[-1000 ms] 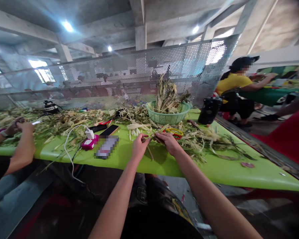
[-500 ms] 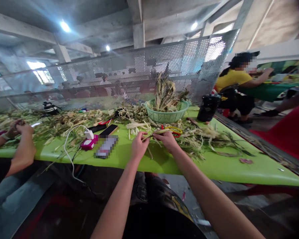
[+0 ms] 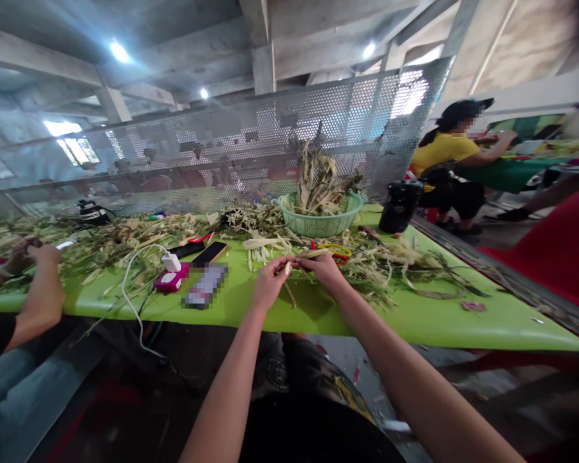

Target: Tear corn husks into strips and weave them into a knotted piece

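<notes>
Over the green tabletop (image 3: 251, 312), my left hand (image 3: 270, 283) and my right hand (image 3: 324, 269) nearly meet at the fingertips. Both are closed in a pinch on a dried plant stalk (image 3: 313, 254), and a pale end of it shows at my left fingers. Just beyond my left hand lie several pale peeled stalks (image 3: 261, 244). Scissors with yellow and red handles (image 3: 338, 252) rest right behind my right hand. To their right spreads a heap of thin greenish plant scraps (image 3: 371, 276).
A pale green basket (image 3: 318, 224) holds dried stalks, with a black container (image 3: 400, 206) to its right. Left of my hands are two phones, a magenta power block (image 3: 171, 280) and a white cable (image 3: 127, 283). A co-worker's hands (image 3: 33, 254) are busy at far left.
My left fingers have turned slightly, and the pale stalk end now shows at them. My right hand has barely moved. The view has shifted a little.
</notes>
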The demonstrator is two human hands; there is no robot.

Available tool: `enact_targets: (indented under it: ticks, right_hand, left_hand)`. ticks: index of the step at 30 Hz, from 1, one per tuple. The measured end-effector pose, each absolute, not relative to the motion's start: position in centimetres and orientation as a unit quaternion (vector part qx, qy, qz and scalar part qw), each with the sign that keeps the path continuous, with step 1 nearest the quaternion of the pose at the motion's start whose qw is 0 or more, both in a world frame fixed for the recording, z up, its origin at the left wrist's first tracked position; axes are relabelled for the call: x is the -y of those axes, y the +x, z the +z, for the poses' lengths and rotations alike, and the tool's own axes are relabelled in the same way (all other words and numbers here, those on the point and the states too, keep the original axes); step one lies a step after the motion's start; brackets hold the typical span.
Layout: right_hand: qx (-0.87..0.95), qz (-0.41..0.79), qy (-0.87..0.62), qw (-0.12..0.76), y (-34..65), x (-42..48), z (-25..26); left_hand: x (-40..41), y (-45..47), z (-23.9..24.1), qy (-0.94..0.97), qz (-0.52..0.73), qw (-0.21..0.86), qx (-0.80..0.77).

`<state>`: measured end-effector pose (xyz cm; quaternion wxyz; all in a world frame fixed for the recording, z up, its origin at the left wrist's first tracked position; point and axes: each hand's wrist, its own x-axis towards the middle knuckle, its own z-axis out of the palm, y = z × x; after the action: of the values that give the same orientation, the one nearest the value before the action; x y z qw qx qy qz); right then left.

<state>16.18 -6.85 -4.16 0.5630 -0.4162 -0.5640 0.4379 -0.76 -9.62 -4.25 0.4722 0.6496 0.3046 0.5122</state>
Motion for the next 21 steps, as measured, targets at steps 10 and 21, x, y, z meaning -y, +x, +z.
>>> enact_targets:
  ticks: [10, 21]
  right_hand:
    - [0.532, 0.502, -0.417, 0.539, 15.7, 7.4, -4.5]
    - [0.495, 0.571, -0.429, 0.494, 15.9, 6.8, -5.2]
  left_hand:
    - [9.0, -0.6, -4.8, 0.761, 0.471, 0.158, -0.416]
    - [9.2, -0.8, -4.8, 0.767, 0.437, 0.17, -0.438]
